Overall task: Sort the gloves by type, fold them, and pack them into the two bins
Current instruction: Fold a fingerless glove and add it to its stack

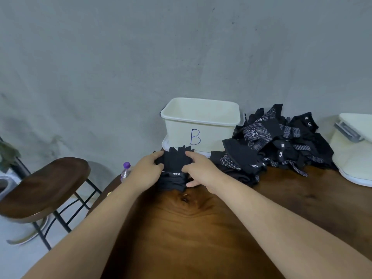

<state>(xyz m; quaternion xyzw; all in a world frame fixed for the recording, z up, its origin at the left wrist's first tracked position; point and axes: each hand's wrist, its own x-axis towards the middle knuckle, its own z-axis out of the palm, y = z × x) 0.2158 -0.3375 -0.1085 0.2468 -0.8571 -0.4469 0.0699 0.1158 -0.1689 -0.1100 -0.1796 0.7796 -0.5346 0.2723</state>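
Both hands were on the goods, at the far side of the wooden bench [201, 228]. The left hand [148, 172] curled round the left edge of the stack of black gloves [174, 168], and the right hand [201, 171] gripped the right edge, fingers on top and thumb tucked at the near corner. The stack lay flat on the bench, glove fingers pointing away, right in front of the white bin marked B [201, 125] – which showed nothing inside from this angle. To the right sprawled a loose pile of dotted black gloves [281, 143], and beyond it, at the frame's edge, sat a second white bin [350, 150]. Off the bench's left side – a purple-capped bottle [125, 171] and a wooden stool [44, 186]
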